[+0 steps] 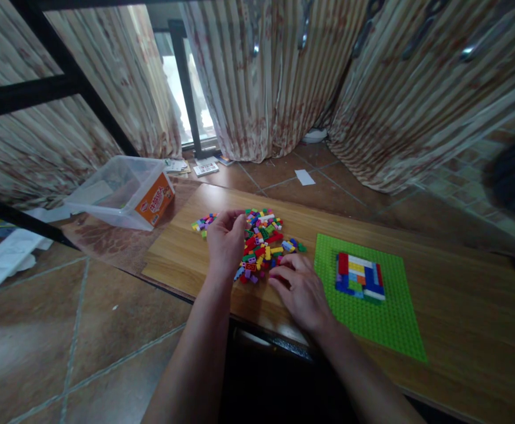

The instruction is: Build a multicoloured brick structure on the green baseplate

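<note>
A loose pile of small colourful toy building bricks (264, 250) lies on the wooden board. Over the pile's left side is my left hand (225, 240), its thumb and fingers drawn together; whatever they may hold is hidden. My right hand (300, 288) rests at the pile's near right edge, its curved fingers apart and close to the bricks. To the right lies a green baseplate (372, 327). On it sits a low, roughly square build of bricks (359, 275) in red, white, blue and yellow.
A clear plastic bin (122, 200) with an orange label stands beyond the board's left end. The wooden tabletop (465, 312) runs off to the right. Striped curtains (257, 82) hang behind, with a white paper (304, 177) on the tiled floor. A black metal frame (81, 88) crosses the upper left.
</note>
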`<state>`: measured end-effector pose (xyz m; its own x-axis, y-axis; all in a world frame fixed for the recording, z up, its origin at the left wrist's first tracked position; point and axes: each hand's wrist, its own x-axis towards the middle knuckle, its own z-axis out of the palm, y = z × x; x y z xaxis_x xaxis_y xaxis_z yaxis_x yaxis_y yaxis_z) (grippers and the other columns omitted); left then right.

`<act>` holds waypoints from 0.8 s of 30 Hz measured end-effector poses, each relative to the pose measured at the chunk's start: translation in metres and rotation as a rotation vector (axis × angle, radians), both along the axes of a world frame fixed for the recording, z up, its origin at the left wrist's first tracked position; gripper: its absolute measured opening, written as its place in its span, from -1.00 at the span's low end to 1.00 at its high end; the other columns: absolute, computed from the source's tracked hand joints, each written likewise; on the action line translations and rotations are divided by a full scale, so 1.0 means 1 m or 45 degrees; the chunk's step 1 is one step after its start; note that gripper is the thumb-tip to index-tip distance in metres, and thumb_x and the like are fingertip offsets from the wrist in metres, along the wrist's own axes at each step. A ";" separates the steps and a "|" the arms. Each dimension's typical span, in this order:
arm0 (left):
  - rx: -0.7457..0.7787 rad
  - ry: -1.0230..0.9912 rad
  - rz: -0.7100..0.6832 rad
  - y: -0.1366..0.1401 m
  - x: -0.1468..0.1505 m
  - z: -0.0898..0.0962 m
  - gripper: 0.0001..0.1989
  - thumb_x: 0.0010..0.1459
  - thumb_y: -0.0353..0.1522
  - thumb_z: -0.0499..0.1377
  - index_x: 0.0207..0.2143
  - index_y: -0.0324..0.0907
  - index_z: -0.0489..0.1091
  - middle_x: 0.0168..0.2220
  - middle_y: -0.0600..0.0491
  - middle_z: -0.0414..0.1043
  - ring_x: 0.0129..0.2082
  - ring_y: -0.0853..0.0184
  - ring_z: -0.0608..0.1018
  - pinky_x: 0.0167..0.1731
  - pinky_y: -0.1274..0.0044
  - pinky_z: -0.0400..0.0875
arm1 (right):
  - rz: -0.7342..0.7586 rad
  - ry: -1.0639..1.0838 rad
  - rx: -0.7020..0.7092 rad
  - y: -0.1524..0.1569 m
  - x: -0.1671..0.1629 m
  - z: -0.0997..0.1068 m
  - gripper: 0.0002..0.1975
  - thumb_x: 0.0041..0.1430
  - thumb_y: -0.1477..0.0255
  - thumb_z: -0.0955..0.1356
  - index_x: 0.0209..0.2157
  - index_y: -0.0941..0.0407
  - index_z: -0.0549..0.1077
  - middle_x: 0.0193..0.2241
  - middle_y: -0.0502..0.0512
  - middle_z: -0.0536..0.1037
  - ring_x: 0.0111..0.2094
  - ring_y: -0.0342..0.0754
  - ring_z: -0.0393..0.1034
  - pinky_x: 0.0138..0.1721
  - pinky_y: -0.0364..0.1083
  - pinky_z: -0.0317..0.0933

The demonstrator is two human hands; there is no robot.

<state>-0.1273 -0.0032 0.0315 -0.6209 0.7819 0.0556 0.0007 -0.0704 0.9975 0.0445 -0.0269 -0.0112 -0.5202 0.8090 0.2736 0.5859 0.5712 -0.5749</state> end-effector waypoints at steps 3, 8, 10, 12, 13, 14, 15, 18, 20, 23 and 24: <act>0.000 -0.001 -0.011 0.000 -0.001 0.000 -0.81 -0.01 -0.33 0.19 -0.36 -0.26 0.46 -0.57 0.11 0.41 -0.60 0.50 0.37 -0.58 0.65 0.23 | -0.027 0.063 -0.028 0.001 -0.001 0.002 -0.87 0.19 0.41 0.33 -0.36 0.06 0.54 -0.20 0.15 0.46 -0.10 0.08 0.33 -0.08 0.07 0.27; -0.011 -0.003 -0.035 -0.001 0.000 0.002 -0.82 -0.02 -0.34 0.19 -0.35 -0.26 0.46 -0.57 0.12 0.40 -0.59 0.50 0.37 -0.58 0.66 0.22 | -0.175 0.314 -0.181 0.008 0.016 0.010 -0.86 0.22 0.36 0.31 -0.32 0.08 0.50 -0.34 0.05 0.54 -0.32 -0.06 0.42 -0.24 -0.05 0.29; -0.028 0.014 -0.073 0.000 0.001 0.001 -0.84 -0.02 -0.35 0.18 -0.37 -0.25 0.46 -0.57 0.12 0.40 -0.61 0.51 0.34 -0.60 0.66 0.19 | -0.286 0.414 -0.196 0.014 0.030 0.012 -0.86 0.17 0.32 0.34 -0.34 0.08 0.51 -0.37 0.02 0.56 -0.34 -0.06 0.43 -0.26 -0.06 0.30; -0.038 0.046 -0.137 0.000 0.003 -0.001 -0.86 -0.02 -0.36 0.17 -0.39 -0.24 0.45 -0.57 0.14 0.39 -0.62 0.50 0.32 -0.61 0.65 0.17 | -0.384 0.493 -0.191 0.020 0.045 0.013 -0.84 0.12 0.30 0.37 -0.35 0.07 0.54 -0.36 0.03 0.57 -0.34 -0.05 0.45 -0.26 -0.05 0.31; -0.041 0.079 -0.179 0.001 0.003 -0.003 -0.87 -0.02 -0.36 0.17 -0.40 -0.23 0.45 -0.57 0.14 0.39 -0.62 0.50 0.33 -0.60 0.65 0.17 | -0.420 0.513 -0.196 0.023 0.053 0.013 -0.84 0.10 0.29 0.38 -0.35 0.07 0.55 -0.36 0.03 0.58 -0.34 -0.05 0.45 -0.26 -0.05 0.31; -0.046 0.134 -0.230 0.001 0.004 -0.006 -0.88 -0.01 -0.36 0.17 -0.42 -0.22 0.45 -0.56 0.13 0.40 -0.60 0.48 0.35 -0.58 0.64 0.20 | -0.448 0.522 -0.204 0.026 0.059 0.014 -0.83 0.09 0.28 0.39 -0.34 0.07 0.56 -0.36 0.03 0.59 -0.34 -0.05 0.45 -0.26 -0.04 0.31; -0.059 0.220 -0.289 0.000 0.005 -0.008 -0.89 -0.01 -0.36 0.17 -0.44 -0.21 0.45 -0.55 0.12 0.41 -0.57 0.46 0.38 -0.55 0.62 0.23 | -0.468 0.521 -0.218 0.028 0.065 0.014 -0.82 0.08 0.27 0.39 -0.34 0.07 0.56 -0.36 0.04 0.59 -0.35 -0.04 0.45 -0.27 -0.03 0.32; -0.168 0.675 -0.512 -0.005 0.007 -0.010 -0.90 -0.02 -0.40 0.17 -0.45 -0.15 0.49 -0.45 0.08 0.48 -0.44 0.36 0.47 -0.39 0.55 0.34 | -0.483 0.502 -0.256 0.030 0.073 0.014 -0.80 0.07 0.25 0.39 -0.33 0.06 0.57 -0.35 0.05 0.59 -0.35 -0.04 0.45 -0.28 -0.03 0.32; -0.261 1.056 -0.647 -0.010 0.010 -0.008 -0.85 -0.05 -0.43 0.17 -0.41 -0.10 0.53 -0.34 0.05 0.51 -0.34 0.29 0.50 -0.27 0.49 0.37 | -0.458 0.490 -0.245 0.028 0.071 0.014 -0.82 0.08 0.27 0.38 -0.35 0.07 0.57 -0.37 0.05 0.58 -0.35 -0.04 0.44 -0.28 -0.04 0.31; -0.346 1.480 -0.773 -0.015 0.015 -0.005 -0.77 -0.08 -0.46 0.18 -0.34 -0.06 0.54 -0.24 0.00 0.49 -0.23 0.20 0.50 -0.18 0.43 0.37 | -0.380 0.365 -0.222 0.020 0.057 0.012 -0.88 0.12 0.36 0.36 -0.36 0.07 0.56 -0.40 0.04 0.56 -0.37 -0.07 0.42 -0.30 -0.08 0.28; -0.366 1.564 -0.793 -0.015 0.017 -0.005 -0.75 -0.09 -0.46 0.17 -0.33 -0.06 0.55 -0.23 -0.01 0.48 -0.21 0.18 0.50 -0.16 0.41 0.36 | -0.340 0.284 -0.220 0.017 0.051 0.012 -0.89 0.13 0.40 0.36 -0.36 0.07 0.55 -0.40 0.04 0.55 -0.37 -0.08 0.42 -0.30 -0.09 0.26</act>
